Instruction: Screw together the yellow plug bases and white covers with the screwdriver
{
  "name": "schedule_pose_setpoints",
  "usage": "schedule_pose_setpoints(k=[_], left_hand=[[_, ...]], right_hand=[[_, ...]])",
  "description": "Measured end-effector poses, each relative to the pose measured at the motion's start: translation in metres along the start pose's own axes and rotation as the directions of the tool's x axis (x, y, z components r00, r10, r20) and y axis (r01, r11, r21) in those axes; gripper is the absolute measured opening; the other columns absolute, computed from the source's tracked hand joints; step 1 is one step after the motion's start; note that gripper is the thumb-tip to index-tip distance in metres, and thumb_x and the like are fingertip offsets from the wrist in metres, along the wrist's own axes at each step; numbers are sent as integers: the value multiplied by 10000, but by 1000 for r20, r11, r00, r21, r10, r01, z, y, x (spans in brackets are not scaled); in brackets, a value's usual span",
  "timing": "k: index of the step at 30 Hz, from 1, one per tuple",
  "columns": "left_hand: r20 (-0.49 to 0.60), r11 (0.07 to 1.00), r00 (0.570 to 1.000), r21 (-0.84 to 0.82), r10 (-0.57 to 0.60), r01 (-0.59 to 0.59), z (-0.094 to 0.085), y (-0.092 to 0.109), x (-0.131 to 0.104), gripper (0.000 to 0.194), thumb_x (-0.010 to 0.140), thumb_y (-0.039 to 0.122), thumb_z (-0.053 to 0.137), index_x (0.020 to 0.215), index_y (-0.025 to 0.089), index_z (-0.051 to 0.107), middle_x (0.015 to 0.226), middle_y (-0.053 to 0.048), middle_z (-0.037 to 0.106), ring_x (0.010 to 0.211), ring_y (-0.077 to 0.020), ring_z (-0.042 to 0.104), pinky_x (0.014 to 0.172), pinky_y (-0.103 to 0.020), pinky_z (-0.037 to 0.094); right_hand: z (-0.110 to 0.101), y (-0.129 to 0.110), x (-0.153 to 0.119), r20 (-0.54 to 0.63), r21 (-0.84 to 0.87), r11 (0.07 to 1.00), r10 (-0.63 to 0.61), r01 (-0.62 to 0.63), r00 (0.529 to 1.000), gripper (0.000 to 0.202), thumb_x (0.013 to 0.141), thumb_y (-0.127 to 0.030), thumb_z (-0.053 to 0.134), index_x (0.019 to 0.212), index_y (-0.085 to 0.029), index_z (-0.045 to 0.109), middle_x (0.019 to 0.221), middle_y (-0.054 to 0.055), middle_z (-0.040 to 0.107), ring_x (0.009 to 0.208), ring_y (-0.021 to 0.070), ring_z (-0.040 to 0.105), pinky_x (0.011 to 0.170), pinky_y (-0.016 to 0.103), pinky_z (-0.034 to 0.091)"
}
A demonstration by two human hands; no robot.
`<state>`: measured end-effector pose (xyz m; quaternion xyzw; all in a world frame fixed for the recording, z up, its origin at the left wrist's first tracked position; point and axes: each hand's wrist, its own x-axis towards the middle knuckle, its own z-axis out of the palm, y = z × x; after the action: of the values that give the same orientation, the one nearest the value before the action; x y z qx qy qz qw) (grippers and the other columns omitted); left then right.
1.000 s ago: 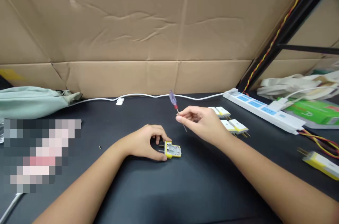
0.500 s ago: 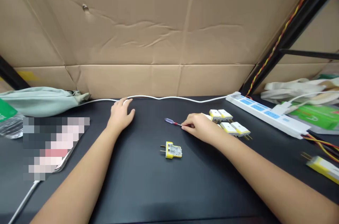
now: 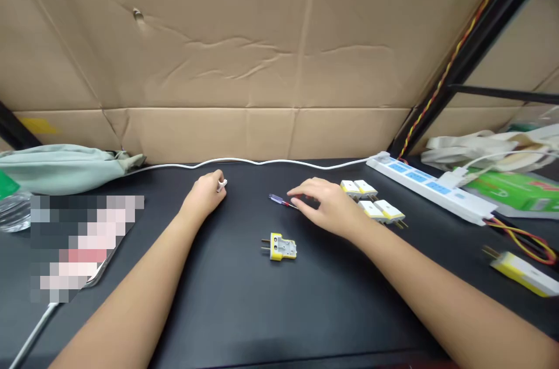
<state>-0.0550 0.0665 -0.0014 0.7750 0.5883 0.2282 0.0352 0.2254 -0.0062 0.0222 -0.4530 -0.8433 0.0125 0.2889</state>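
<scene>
My left hand (image 3: pixel 204 197) is closed around a small white piece (image 3: pixel 222 185), mostly hidden by the fingers, so I cannot tell its kind. Over the dark table, my right hand (image 3: pixel 321 204) has thumb and forefinger apart with nothing between them. Just left of those fingertips lies a small screwdriver (image 3: pixel 276 199) with a clear purplish handle and a red collar. Nearer to me an uncovered yellow-and-grey plug (image 3: pixel 282 247) shows its inside, its two pins pointing left. Several white-and-yellow plugs (image 3: pixel 374 209) lie beyond my right wrist, partly hidden by it.
A white power strip (image 3: pixel 430 187) lies at the right, with another plug (image 3: pixel 524 273) nearer. To the left are a phone (image 3: pixel 102 267), mostly pixelated, a bottle (image 3: pixel 15 212) and a pale green pouch (image 3: pixel 65 166). A white cable (image 3: pixel 262 162) runs along the cardboard wall (image 3: pixel 209 66).
My right fingers have let go of the screwdriver's shaft and spread apart. My left hand has moved slightly right and nearer, closing on the small white piece. The view has shifted a little.
</scene>
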Motion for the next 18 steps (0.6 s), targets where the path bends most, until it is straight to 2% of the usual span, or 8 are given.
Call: schedule_pose_setpoints(k=[3, 5, 6, 8, 10, 12, 15, 18], left_hand=[[1, 995, 999, -85, 51, -51, 1, 18, -6, 204, 712, 187, 569, 894, 197, 478, 793, -27, 626, 728, -170, 618, 698, -268, 480], [-16, 967, 997, -246, 70, -72, 2, 34, -13, 288, 715, 212, 589, 947, 204, 420, 789, 1, 617, 705, -134, 615, 704, -247, 491], [-18, 904, 998, -423, 59, -61, 4, 43, -17, 313, 718, 224, 598, 954, 203, 393, 784, 7, 617, 692, -127, 618, 704, -249, 497], [40, 661, 999, -750, 35, 7, 6, 60, -26, 301, 749, 281, 586, 931, 200, 361, 755, 17, 611, 649, -124, 630, 660, -259, 505], [152, 435, 984, -895, 88, 100, 6, 75, -33, 285, 773, 318, 574, 914, 194, 360, 693, 35, 602, 596, -127, 636, 624, -267, 507], [231, 336, 958, -927, 172, 163, 5, 85, -39, 276, 776, 328, 589, 892, 184, 384, 647, 43, 595, 577, -132, 635, 606, -266, 505], [269, 372, 935, -913, 232, 170, 1, 88, -42, 234, 795, 334, 590, 847, 175, 427, 634, 34, 598, 585, -127, 625, 595, -251, 488], [233, 562, 949, -824, 211, 77, -3, 83, -42, 196, 816, 346, 577, 845, 168, 498, 670, 27, 594, 593, -108, 586, 592, -228, 452]], right_hand=[[1, -5, -2, -76, 73, 991, -103, 108, 992, 190, 867, -191, 540, 1015, -199, 657, 957, 62, 701, 924, 199, 632, 852, 357, 517], [2, -8, -3, -100, 112, 978, -165, 176, 981, 237, 875, -178, 532, 1095, -207, 616, 1039, 67, 688, 993, 195, 617, 893, 360, 508], [2, -10, -4, -104, 124, 969, -203, 216, 973, 268, 876, -167, 532, 1135, -206, 591, 1109, 75, 667, 1052, 194, 597, 926, 362, 495], [3, -13, -5, -99, 123, 948, -284, 295, 954, 311, 874, -152, 541, 1181, -194, 560, 1240, 94, 604, 1156, 195, 540, 984, 368, 461], [4, -15, -6, -86, 100, 927, -353, 361, 932, 280, 880, -151, 542, 1156, -183, 577, 1252, 101, 596, 1152, 194, 537, 982, 360, 460], [3, -18, -7, -68, 80, 913, -396, 401, 916, 216, 897, -151, 518, 1092, -179, 609, 1153, 96, 649, 1062, 183, 584, 930, 335, 485], [-2, -23, -9, -41, 104, 919, -377, 379, 925, 165, 894, -164, 524, 1019, -167, 631, 1011, 87, 691, 958, 178, 626, 864, 309, 501], [-12, -29, -10, 85, 202, 952, -250, 229, 964, 211, 824, -166, 605, 1034, -179, 630, 948, 61, 685, 881, 170, 638, 801, 282, 503]])
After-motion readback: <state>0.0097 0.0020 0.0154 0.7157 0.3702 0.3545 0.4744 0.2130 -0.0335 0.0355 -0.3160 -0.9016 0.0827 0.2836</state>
